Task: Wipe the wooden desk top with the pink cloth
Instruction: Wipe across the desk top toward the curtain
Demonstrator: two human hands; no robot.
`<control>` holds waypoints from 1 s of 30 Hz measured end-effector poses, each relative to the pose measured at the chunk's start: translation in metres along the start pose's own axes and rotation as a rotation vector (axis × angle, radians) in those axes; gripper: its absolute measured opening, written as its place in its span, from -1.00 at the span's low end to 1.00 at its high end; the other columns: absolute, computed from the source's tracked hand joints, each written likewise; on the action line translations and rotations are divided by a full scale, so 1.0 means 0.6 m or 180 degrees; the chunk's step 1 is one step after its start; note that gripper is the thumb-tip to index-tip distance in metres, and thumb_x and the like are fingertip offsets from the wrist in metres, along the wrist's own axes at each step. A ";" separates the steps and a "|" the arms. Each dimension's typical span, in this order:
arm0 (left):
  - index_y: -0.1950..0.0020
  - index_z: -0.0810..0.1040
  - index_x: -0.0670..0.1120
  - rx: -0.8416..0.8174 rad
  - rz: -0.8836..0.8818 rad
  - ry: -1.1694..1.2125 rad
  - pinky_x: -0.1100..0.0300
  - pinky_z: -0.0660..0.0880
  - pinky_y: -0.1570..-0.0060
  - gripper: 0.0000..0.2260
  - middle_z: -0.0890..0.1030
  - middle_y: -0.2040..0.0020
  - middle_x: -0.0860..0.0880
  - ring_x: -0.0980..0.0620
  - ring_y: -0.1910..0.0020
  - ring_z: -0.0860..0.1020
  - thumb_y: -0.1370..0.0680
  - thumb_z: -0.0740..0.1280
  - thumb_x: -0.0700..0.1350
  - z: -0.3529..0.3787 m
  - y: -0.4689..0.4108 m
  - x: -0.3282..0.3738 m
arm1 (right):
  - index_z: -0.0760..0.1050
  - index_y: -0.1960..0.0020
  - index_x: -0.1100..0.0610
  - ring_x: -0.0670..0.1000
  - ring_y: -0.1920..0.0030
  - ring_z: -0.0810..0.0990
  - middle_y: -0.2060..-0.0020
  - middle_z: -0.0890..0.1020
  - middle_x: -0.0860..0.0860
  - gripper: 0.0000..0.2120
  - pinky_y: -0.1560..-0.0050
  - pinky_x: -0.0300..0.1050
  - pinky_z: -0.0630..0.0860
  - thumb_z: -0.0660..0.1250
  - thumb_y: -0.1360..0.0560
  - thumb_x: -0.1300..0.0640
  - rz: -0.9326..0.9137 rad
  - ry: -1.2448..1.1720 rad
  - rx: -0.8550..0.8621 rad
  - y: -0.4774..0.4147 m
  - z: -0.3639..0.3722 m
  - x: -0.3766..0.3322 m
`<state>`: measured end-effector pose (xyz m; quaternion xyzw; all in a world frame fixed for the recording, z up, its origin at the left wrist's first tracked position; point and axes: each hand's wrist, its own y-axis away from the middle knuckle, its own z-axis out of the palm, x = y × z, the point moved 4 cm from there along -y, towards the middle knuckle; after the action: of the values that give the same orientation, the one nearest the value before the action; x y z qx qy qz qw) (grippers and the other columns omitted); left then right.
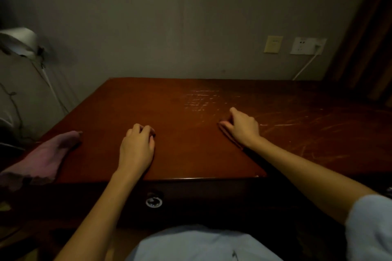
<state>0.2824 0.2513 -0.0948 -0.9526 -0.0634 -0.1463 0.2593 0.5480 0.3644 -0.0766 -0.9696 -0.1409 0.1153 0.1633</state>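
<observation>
The reddish wooden desk top [191, 154] fills the middle of the view, scratched and glossy toward the back right. The pink cloth [44, 159] lies crumpled on the desk's front left corner, hanging partly over the edge. My left hand [136, 146] rests on the desk near the front edge with its fingers loosely curled, holding nothing, about a hand's width right of the cloth. My right hand [240, 126] rests further back on the desk, fingers bent down against the wood, holding nothing.
A drawer with a round metal lock [154, 201] sits under the front edge. The wall behind carries a switch plate [273, 44] and a socket [307, 45] with a white cable. A bed or chair with cables stands at the left. A dark curtain [364, 38] hangs at right.
</observation>
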 end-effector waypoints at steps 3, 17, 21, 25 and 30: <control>-0.19 0.51 -0.08 -0.0014 -0.0040 -0.0017 0.14 0.43 0.08 -0.80 0.48 -0.13 -0.08 -0.05 -0.10 0.46 -0.60 0.20 -0.13 -0.001 0.000 -0.003 | 0.29 -0.03 -0.03 -0.12 0.15 0.51 0.05 0.55 -0.15 -0.72 0.21 -0.22 0.45 0.31 -0.49 -0.14 -0.0483 -0.0467 -0.0108 0.058 0.008 -0.114; -0.19 0.51 -0.11 -0.0046 0.0015 -0.0078 0.06 0.48 0.10 -0.80 0.48 -0.12 -0.13 -0.11 -0.08 0.47 -0.59 0.21 -0.14 -0.002 -0.001 -0.005 | 0.43 -0.04 -0.04 -0.05 0.09 0.57 0.04 0.57 -0.10 -0.82 0.24 -0.19 0.41 0.24 -0.54 -0.12 0.0180 -0.0087 0.0140 0.124 -0.035 -0.027; -0.19 0.51 -0.11 -0.0051 0.0018 -0.0095 0.08 0.47 0.11 -0.80 0.48 -0.12 -0.13 -0.10 -0.07 0.48 -0.59 0.21 -0.13 0.001 0.000 -0.003 | 0.40 -0.05 -0.07 -0.07 0.14 0.56 0.08 0.52 -0.14 -0.85 0.14 -0.10 0.54 0.21 -0.56 -0.12 -0.0718 -0.0433 -0.0016 0.183 -0.021 -0.129; -0.18 0.52 -0.12 -0.0040 0.0031 -0.0095 0.08 0.45 0.10 -0.80 0.48 -0.13 -0.13 -0.11 -0.08 0.48 -0.59 0.21 -0.14 -0.001 -0.001 0.002 | 0.44 -0.02 -0.07 -0.08 0.13 0.57 0.07 0.57 -0.13 -0.86 0.17 -0.09 0.56 0.23 -0.55 -0.11 -0.0215 -0.0238 -0.0060 0.153 -0.039 -0.007; -0.18 0.52 -0.13 -0.0015 0.0049 -0.0108 0.10 0.42 0.13 -0.80 0.48 -0.12 -0.15 -0.11 -0.07 0.48 -0.59 0.22 -0.15 -0.003 -0.001 0.004 | 0.45 -0.09 -0.01 -0.07 0.19 0.54 0.08 0.56 -0.08 -0.82 0.27 -0.21 0.43 0.21 -0.57 -0.08 0.0275 -0.0053 0.0321 0.145 -0.041 -0.012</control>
<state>0.2842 0.2509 -0.0926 -0.9560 -0.0602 -0.1283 0.2570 0.5681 0.2761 -0.0829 -0.9643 -0.0943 0.1373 0.2056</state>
